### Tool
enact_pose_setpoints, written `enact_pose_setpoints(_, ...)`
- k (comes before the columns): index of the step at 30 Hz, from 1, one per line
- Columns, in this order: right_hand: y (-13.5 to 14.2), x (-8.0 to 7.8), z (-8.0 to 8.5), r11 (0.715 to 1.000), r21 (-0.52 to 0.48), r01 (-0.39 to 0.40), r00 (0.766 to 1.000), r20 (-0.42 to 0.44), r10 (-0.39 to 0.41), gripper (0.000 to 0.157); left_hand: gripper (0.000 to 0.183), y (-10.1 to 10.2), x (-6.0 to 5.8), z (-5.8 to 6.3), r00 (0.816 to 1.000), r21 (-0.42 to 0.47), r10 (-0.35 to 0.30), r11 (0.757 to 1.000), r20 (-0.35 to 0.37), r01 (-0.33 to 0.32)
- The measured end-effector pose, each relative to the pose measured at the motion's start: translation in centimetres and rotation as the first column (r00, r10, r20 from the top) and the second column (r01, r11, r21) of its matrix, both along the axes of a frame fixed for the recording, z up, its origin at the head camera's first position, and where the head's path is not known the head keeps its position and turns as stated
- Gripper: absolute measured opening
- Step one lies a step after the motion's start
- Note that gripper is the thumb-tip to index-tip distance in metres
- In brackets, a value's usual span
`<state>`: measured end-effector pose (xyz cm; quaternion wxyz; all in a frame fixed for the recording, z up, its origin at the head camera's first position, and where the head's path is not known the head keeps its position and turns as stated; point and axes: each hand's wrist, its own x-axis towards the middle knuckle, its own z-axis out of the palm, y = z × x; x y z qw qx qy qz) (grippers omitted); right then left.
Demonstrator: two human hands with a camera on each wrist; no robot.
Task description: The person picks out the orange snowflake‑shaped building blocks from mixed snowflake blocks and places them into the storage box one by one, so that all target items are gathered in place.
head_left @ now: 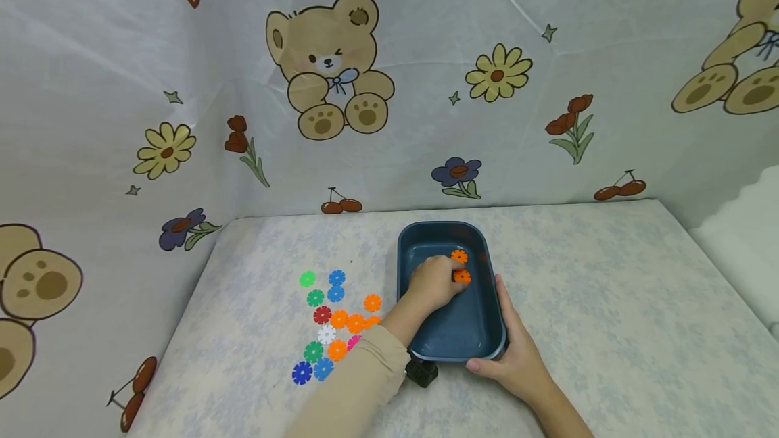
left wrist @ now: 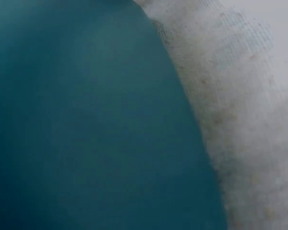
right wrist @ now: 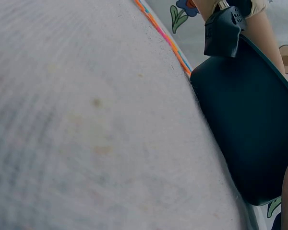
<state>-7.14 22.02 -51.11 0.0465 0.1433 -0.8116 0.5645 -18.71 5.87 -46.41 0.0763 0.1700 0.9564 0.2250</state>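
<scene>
A dark blue plastic bin stands on the table with its long sides running away from me. My left hand reaches down into it, and finger and thumb pinch an orange snowflake disc; the contact is partly hidden. Just beyond lies another orange snowflake disc. At the near right corner, my right hand holds the bin, thumb at the front and fingers along the right side. The bin's wall fills much of the blurred left wrist view. In the right wrist view the bin shows from outside.
Left of the bin, loose snowflake discs in several colours lie flat, among them a red disc, a white disc and a dark blue disc. The left sleeve partly covers some. A black wrist camera hangs by the bin's near edge.
</scene>
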Motion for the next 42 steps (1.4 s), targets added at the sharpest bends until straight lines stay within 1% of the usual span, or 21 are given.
enact_pose_setpoints(4,-0.1,0.0,0.1,1.0,0.0,-0.001,1.0,0.0,0.001,0.137,0.035,0.0,0.0,0.0,1.0,-0.009,-0.001,1.0,-0.013,0.0)
enact_pose_setpoints(6,-0.1,0.0,0.1,1.0,0.001,-0.002,1.0,-0.001,0.002,0.137,0.035,-0.1,0.0,0.0,1.0,0.005,-0.004,1.0,-0.015,0.004)
enact_pose_setpoints(8,-0.1,0.0,0.0,1.0,0.001,-0.004,1.0,-0.008,0.004,0.137,0.035,-0.2,-0.1,0.1,1.0,0.054,-0.009,0.998,-0.005,0.01)
enact_pose_setpoints(10,-0.1,-0.1,-0.1,1.0,-0.001,-0.003,1.0,-0.017,0.003,0.138,0.034,-0.5,-0.1,0.3,1.0,0.141,-0.024,0.99,0.01,0.022)
enact_pose_setpoints(12,-0.1,-0.1,-0.3,1.0,-0.006,-0.005,0.999,-0.038,0.004,0.138,0.035,-1.0,0.0,0.7,0.999,0.238,-0.042,0.971,0.023,0.035)
enact_pose_setpoints(14,0.0,-0.1,-0.5,1.0,-0.014,-0.006,0.998,-0.056,0.005,0.138,0.036,-1.7,0.4,1.5,0.997,0.333,-0.064,0.942,0.041,0.046)
enact_pose_setpoints(16,0.0,0.0,-0.5,1.0,-0.019,-0.004,0.998,-0.069,0.003,0.138,0.037,-2.6,1.0,2.6,0.996,0.402,-0.075,0.914,0.046,0.051)
enact_pose_setpoints(18,0.0,0.0,-0.5,1.0,-0.019,-0.001,0.998,-0.061,-0.001,0.138,0.037,-3.8,1.8,3.9,0.996,0.453,-0.078,0.89,0.048,0.048)
enact_pose_setpoints(21,-0.1,0.1,-0.2,1.0,-0.017,0.006,0.999,-0.036,-0.007,0.138,0.036,-6.2,2.8,5.4,0.998,0.5,-0.049,0.865,0.031,0.027)
enact_pose_setpoints(23,-0.1,0.2,-0.1,1.0,-0.011,0.014,1.0,-0.021,-0.014,0.14,0.034,-8.2,3.3,5.9,1.0,0.513,-0.008,0.859,0.027,-0.007)
enact_pose_setpoints(24,-0.1,0.2,0.0,1.0,-0.009,0.016,1.0,-0.017,-0.016,0.14,0.033,-9.2,3.5,5.8,0.999,0.513,0.021,0.858,0.028,-0.032)
enact_pose_setpoints(26,-0.1,0.1,0.0,1.0,-0.003,0.018,1.0,-0.015,-0.018,0.141,0.031,-11.4,3.6,5.3,0.996,0.494,0.083,0.865,0.032,-0.088)
enact_pose_setpoints(28,-0.1,0.1,0.0,1.0,0.004,0.021,1.0,-0.015,-0.021,0.141,0.032,-13.4,3.7,4.3,0.99,0.446,0.135,0.884,0.048,-0.142)
enact_pose_setpoints(30,-0.1,0.1,0.1,1.0,0.007,0.017,1.0,-0.015,-0.017,0.141,0.034,-15.2,3.7,3.0,0.984,0.378,0.166,0.908,0.071,-0.181)
enact_pose_setpoints(32,-0.2,0.0,0.1,1.0,0.007,0.015,1.0,-0.014,-0.015,0.141,0.037,-16.5,3.8,1.6,0.982,0.303,0.162,0.935,0.095,-0.184)
enact_pose_setpoints(34,-0.2,0.0,0.1,1.0,0.005,0.015,1.0,-0.014,-0.015,0.141,0.041,-17.3,3.9,0.6,0.981,0.237,0.154,0.955,0.117,-0.178)
enact_pose_setpoints(36,-0.1,0.1,0.1,1.0,0.006,0.017,1.0,-0.014,-0.017,0.141,0.043,-17.6,4.0,-0.4,0.982,0.2,0.138,0.966,0.13,-0.162)
enact_pose_setpoints(38,-0.1,0.1,0.0,1.0,0.009,0.021,1.0,-0.015,-0.021,0.141,0.045,-17.6,4.1,-1.1,0.982,0.179,0.127,0.972,0.139,-0.151)
enact_pose_setpoints(42,-0.1,0.1,0.0,1.0,0.015,0.021,1.0,-0.013,-0.021,0.141,0.042,-17.5,4.3,-2.0,0.987,0.169,0.103,0.978,0.12,-0.122)
